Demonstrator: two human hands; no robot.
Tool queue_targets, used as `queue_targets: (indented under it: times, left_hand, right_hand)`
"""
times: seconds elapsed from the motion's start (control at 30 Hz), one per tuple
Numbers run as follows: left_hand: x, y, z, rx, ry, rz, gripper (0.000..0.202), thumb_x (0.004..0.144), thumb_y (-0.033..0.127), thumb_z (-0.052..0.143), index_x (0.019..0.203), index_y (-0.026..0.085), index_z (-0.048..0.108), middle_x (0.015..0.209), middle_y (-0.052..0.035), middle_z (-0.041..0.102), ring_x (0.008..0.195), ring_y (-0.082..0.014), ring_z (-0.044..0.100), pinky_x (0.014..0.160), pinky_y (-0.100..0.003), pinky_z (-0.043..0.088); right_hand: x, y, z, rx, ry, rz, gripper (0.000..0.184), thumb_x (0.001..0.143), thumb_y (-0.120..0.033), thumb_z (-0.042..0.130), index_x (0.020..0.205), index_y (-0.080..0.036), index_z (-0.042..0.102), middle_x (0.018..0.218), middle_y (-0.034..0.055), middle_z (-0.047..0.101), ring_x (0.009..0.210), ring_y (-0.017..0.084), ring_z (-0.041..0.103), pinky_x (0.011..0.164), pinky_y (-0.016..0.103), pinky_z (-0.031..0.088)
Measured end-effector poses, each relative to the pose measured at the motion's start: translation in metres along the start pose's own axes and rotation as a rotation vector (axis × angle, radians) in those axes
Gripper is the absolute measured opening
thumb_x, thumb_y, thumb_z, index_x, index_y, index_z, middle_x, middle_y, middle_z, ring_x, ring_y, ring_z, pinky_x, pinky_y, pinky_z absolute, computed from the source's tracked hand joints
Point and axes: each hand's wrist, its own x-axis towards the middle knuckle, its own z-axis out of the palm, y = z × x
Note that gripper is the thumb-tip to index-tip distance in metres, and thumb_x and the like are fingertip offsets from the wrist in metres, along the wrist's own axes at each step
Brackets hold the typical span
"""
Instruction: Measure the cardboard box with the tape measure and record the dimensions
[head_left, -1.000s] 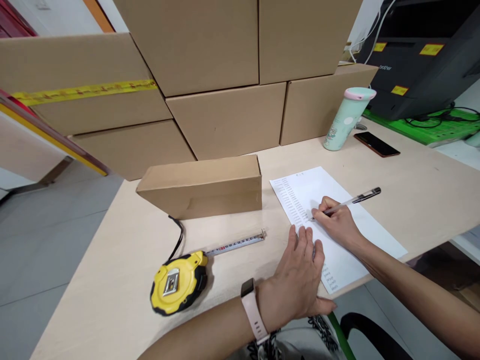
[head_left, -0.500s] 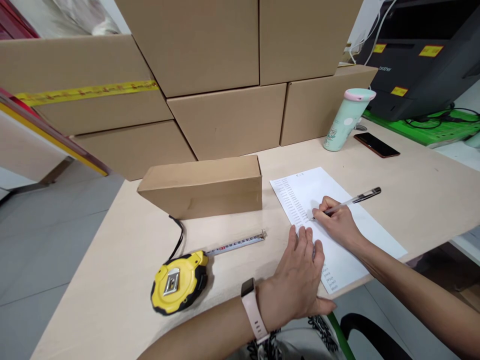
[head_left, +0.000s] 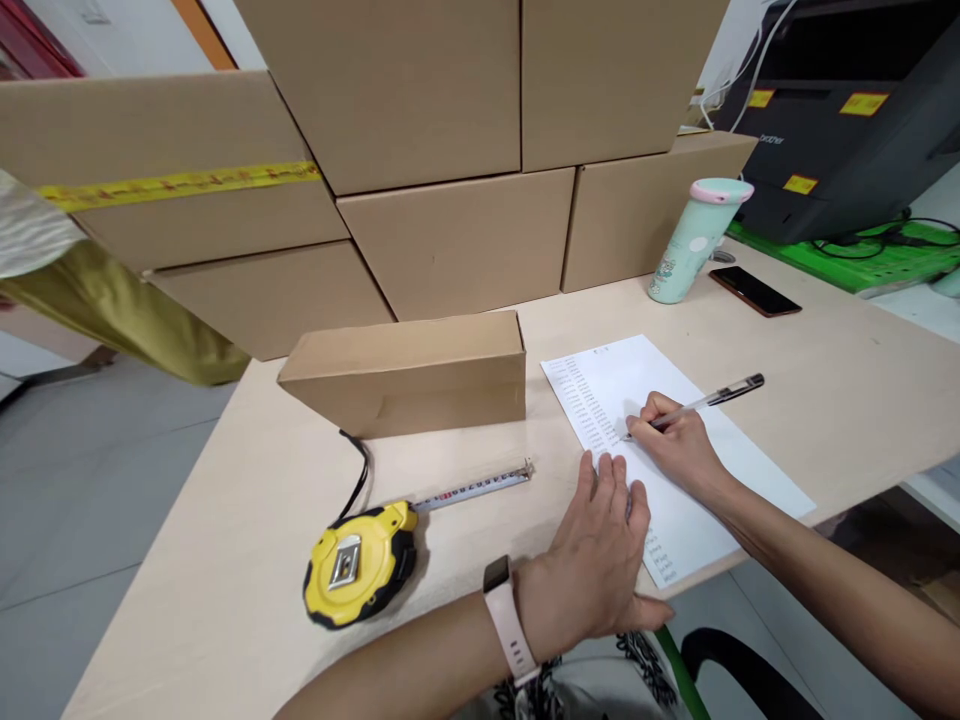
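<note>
A pen (head_left: 709, 400) is pinched in my right hand (head_left: 679, 445), its tip on a white sheet of paper (head_left: 720, 490) beside columns of small handwriting. My left hand (head_left: 600, 545) lies flat with fingers stretched out, over the sheet's left edge and the table; a pink-banded watch is on that wrist. To its left rests a yellow and black tape measure (head_left: 360, 563), with a short length of blade (head_left: 476, 488) pulled out toward the right. Behind the tape measure stands a long closed cardboard box (head_left: 442, 395). The writing under my left hand is hidden.
Large cardboard boxes (head_left: 457, 240) are stacked along the back of the table (head_left: 225, 600). A mint-green tumbler (head_left: 694, 245) and a phone (head_left: 754, 290) stand and lie at the back right, near a dark printer (head_left: 840, 130). At far left, a person's clothing (head_left: 112, 310) shows.
A person in olive-coloured clothing has come into view at the far left, past the stacked boxes. Both my hands, the pen and the tape measure look almost unmoved.
</note>
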Motion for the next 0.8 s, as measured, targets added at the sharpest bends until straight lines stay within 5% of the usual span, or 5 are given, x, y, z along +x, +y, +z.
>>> queue_targets:
  times: [0.13,0.23,0.43,0.6,0.8]
  left_hand:
    - [0.001,0.001,0.001,0.002,0.002,-0.006,0.108,0.074,0.082,0.042,0.137,-0.006,0.036,0.145,-0.0358,0.036,0.138,-0.0452,0.029,0.114,-0.059,0.007]
    - [-0.001,0.002,-0.004,0.01,-0.007,-0.016,0.109,0.073,0.083,0.044,0.137,-0.005,0.037,0.145,-0.033,0.038,0.138,-0.0431,0.03,0.115,-0.058,0.009]
    - [-0.026,-0.003,-0.049,0.049,-0.011,-0.071,0.101,0.079,0.079,0.042,0.142,0.001,0.034,0.152,-0.0252,0.033,0.143,-0.0395,0.022,0.117,-0.054,0.013]
    - [-0.092,-0.031,-0.081,-0.049,-0.031,-0.249,0.09,0.078,0.063,0.062,0.145,0.012,0.03,0.157,-0.0189,0.023,0.148,-0.0327,0.009,0.119,-0.054,0.013]
    - [-0.196,-0.075,-0.072,-0.345,-0.011,-0.767,0.113,0.055,0.05,0.085,0.147,0.018,0.026,0.156,-0.0226,0.024,0.145,-0.039,0.017,0.112,-0.063,0.021]
  right_hand:
    - [0.0,-0.001,0.0,-0.028,0.074,0.002,0.032,0.079,-0.03,0.061,0.058,-0.024,0.038,0.053,-0.0069,0.036,0.05,0.011,0.036,0.048,0.026,0.028]
    - [-0.002,-0.004,0.0,-0.112,0.096,-0.068,0.022,0.083,-0.037,0.061,0.069,-0.024,0.051,0.062,-0.0033,0.052,0.055,0.015,0.047,0.051,0.028,0.035]
    - [-0.003,0.004,-0.001,-0.349,-0.079,-0.518,0.021,0.09,-0.028,0.045,0.102,-0.027,0.063,0.093,0.0072,0.063,0.086,0.026,0.062,0.07,0.038,0.048]
    - [-0.003,0.019,0.001,-0.489,-0.083,-0.642,0.03,0.09,-0.024,0.041,0.109,-0.026,0.064,0.094,0.0099,0.065,0.088,0.032,0.062,0.064,0.043,0.051]
    - [0.003,-0.009,-0.004,-0.453,0.031,-0.644,0.042,0.088,-0.042,0.048,0.13,-0.038,0.05,0.111,0.0127,0.065,0.094,0.037,0.064,0.06,0.048,0.052]
